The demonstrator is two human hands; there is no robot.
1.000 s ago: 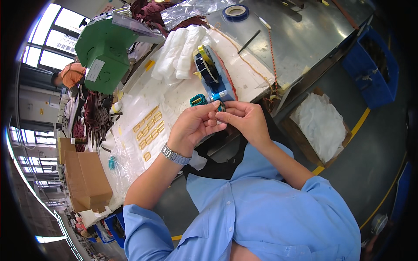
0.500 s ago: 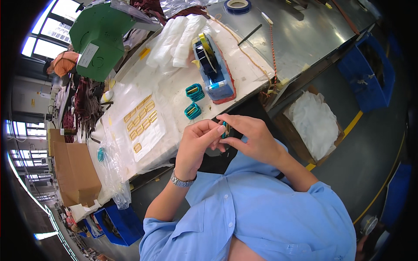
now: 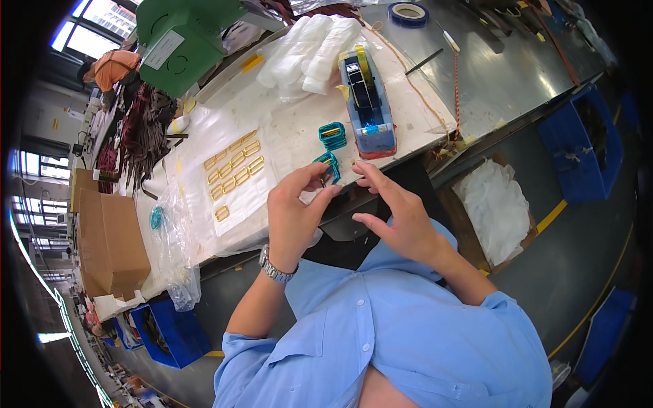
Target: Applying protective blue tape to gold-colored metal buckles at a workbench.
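Note:
My left hand (image 3: 294,209), a metal watch on its wrist, is at the table's front edge. Its thumb and fingers curl around the lower end of a teal-wrapped bundle of gold-coloured buckles (image 3: 331,163), partly hiding it. To the right, my right hand (image 3: 403,221) has its fingers apart, the index stretched forward, with nothing visible in it. Just beyond the held bundle lies a second teal-wrapped bundle (image 3: 332,135). Rows of loose gold-coloured oval buckles (image 3: 235,168) lie on a white sheet to the left.
A blue tape dispenser (image 3: 369,109) stands right of the bundles, with white rolled film (image 3: 316,51) behind it. A blue tape roll (image 3: 408,14) lies on the metal tabletop. At left are a cardboard box (image 3: 112,241) and crumpled clear plastic (image 3: 178,255). A green machine housing (image 3: 180,47) rises at the back.
My hands, together on a small teal-and-gold piece before, are now apart. The left has moved forward to the nearer bundle; the right has opened. The view has shifted, so the table appears further right.

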